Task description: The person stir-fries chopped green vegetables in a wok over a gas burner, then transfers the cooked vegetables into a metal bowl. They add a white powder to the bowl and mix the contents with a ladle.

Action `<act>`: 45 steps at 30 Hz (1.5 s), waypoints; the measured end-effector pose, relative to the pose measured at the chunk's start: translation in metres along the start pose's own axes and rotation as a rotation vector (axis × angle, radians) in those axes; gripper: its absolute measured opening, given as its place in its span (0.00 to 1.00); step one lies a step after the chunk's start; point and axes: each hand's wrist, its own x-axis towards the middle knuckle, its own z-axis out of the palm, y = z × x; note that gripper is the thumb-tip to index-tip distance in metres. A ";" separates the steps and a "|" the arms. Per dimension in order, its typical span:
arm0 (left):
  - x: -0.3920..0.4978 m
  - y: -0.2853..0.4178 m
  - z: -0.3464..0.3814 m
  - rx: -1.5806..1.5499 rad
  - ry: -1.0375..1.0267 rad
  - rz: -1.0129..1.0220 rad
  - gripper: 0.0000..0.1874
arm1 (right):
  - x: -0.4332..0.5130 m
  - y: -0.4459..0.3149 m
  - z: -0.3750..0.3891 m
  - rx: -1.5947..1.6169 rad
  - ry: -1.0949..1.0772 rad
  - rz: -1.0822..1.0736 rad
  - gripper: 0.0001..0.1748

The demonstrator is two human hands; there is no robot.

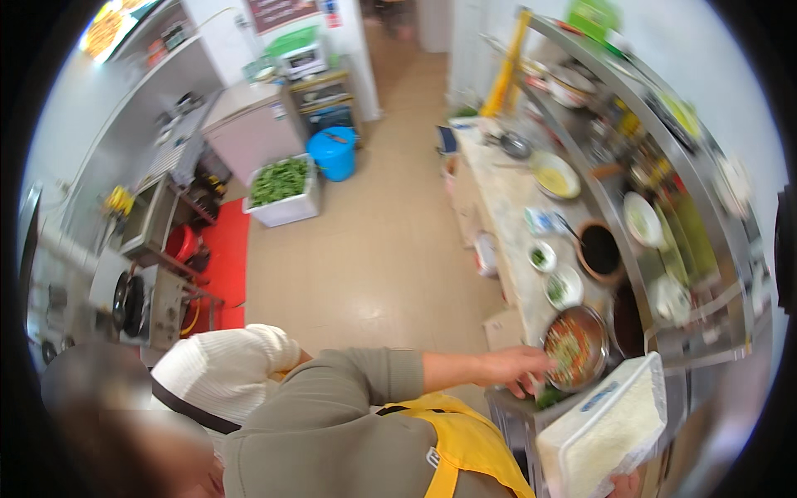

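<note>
My left hand (515, 368) reaches out from a grey-green sleeve to the near side of a metal bowl (603, 348). The bowl contains a chopped mix (566, 350) of pale green and orange-red bits. My fingers are blurred at its rim, so whether they grip anything is unclear. At the lower right, my right hand (624, 484) holds a white plastic tub (594, 408) by its lower edge. The tub is tilted, showing a whitish mass (613, 429) and thin clear plastic along one side. Dark green leaves (551, 397) lie just below the bowl.
Small white bowls of chopped greens (540, 256), a dark-filled clay pot (599, 249) and a yellow-filled bowl (554, 175) line the counter (498, 205). A metal shelf (629, 118) overhangs it. Another person in a white sweater (218, 367) stands close by on the left.
</note>
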 end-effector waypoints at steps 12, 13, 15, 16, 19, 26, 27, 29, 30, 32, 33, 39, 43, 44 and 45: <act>-0.111 0.092 -0.228 -0.296 0.535 0.438 0.41 | 0.172 -0.119 0.478 -0.365 -0.768 -0.207 0.24; -0.118 0.089 -0.255 -0.308 0.605 0.421 0.40 | 0.184 -0.124 0.514 -0.360 -0.866 -0.224 0.23; -0.137 0.109 -0.292 -0.361 0.691 0.478 0.40 | 0.211 -0.134 0.581 -0.352 -0.999 -0.199 0.22; -0.146 0.116 -0.313 -0.362 0.755 0.486 0.41 | 0.219 -0.146 0.615 -0.323 -1.053 -0.194 0.21; -0.162 0.124 -0.384 -0.399 0.928 0.587 0.37 | 0.245 -0.172 0.718 -0.271 -1.189 -0.196 0.18; -0.205 0.173 -0.530 -0.625 1.195 0.793 0.31 | 0.319 -0.227 0.895 -0.339 -1.354 -0.108 0.24; -0.204 0.182 -0.556 -0.568 1.276 0.769 0.37 | 0.327 -0.233 0.915 -0.305 -1.369 -0.052 0.25; -0.199 0.276 -0.561 -0.559 1.160 0.760 0.41 | 0.357 -0.227 0.944 -0.191 -1.245 0.022 0.25; -0.197 0.285 -0.586 -0.545 1.120 0.783 0.42 | 0.374 -0.224 0.954 -0.263 -1.225 -0.031 0.25; -0.201 0.301 -0.648 -0.523 1.040 0.757 0.44 | 0.418 -0.187 0.971 -0.244 -1.138 -0.036 0.24; -0.201 0.312 -0.677 -0.518 1.017 0.732 0.45 | 0.433 -0.177 0.969 -0.224 -1.030 -0.015 0.24; -0.173 0.425 -0.802 -0.336 0.910 0.536 0.43 | 0.511 -0.104 0.855 0.362 -0.116 0.377 0.19; -0.165 0.472 -0.872 -0.116 0.832 0.465 0.38 | 0.567 -0.082 0.777 0.786 0.499 0.292 0.22; -0.151 0.482 -0.869 -0.151 0.822 0.466 0.40 | 0.578 -0.080 0.766 0.824 0.496 0.264 0.22; -0.143 0.497 -0.856 -0.184 0.834 0.480 0.41 | 0.599 -0.081 0.765 0.860 0.466 0.243 0.23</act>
